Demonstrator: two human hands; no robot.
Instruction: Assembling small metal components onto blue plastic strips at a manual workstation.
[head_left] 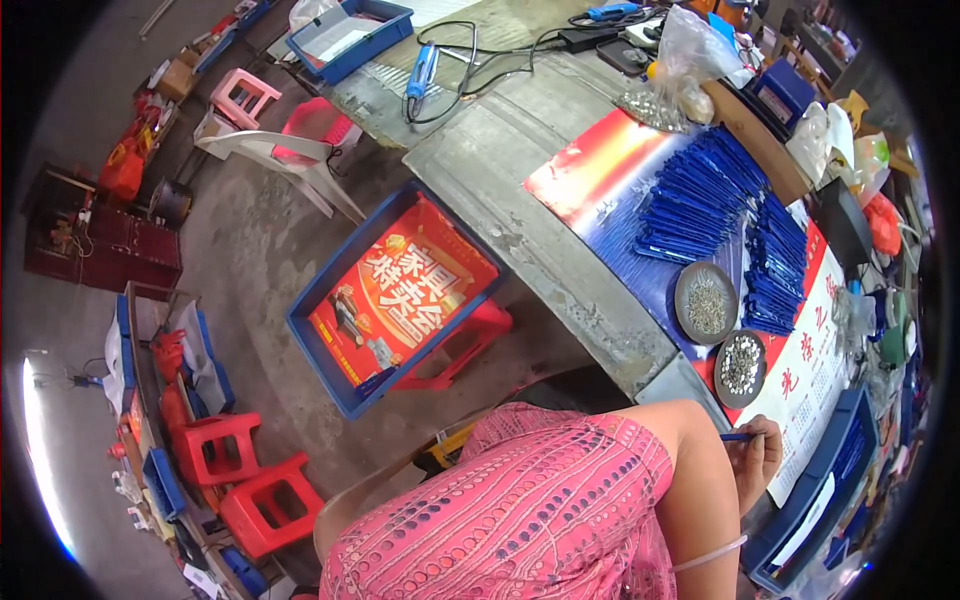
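At the right, my right hand (756, 464) is closed in a pinch on a slim blue stick (738, 436), whose kind I cannot make out. A bare bent arm (705, 490) with a pale band round it hides part of that hand's wrist. No fingers of my left hand show. Just beyond the hand stands a round dark dish (721, 375) of small white and silvery pieces. Behind it, another dish (683, 308) holds small pale golden pieces. Many slim blue pieces (700, 190) lie in fanned rows on printed sheets.
A blue crate (815, 505) with blue pieces stands at the right. A blue tray (312, 362) lined with a red poster rests over a red stool beside the grey table (540, 270). A corded blue tool (422, 72) lies at the back. Red stools (270, 500) stand left.
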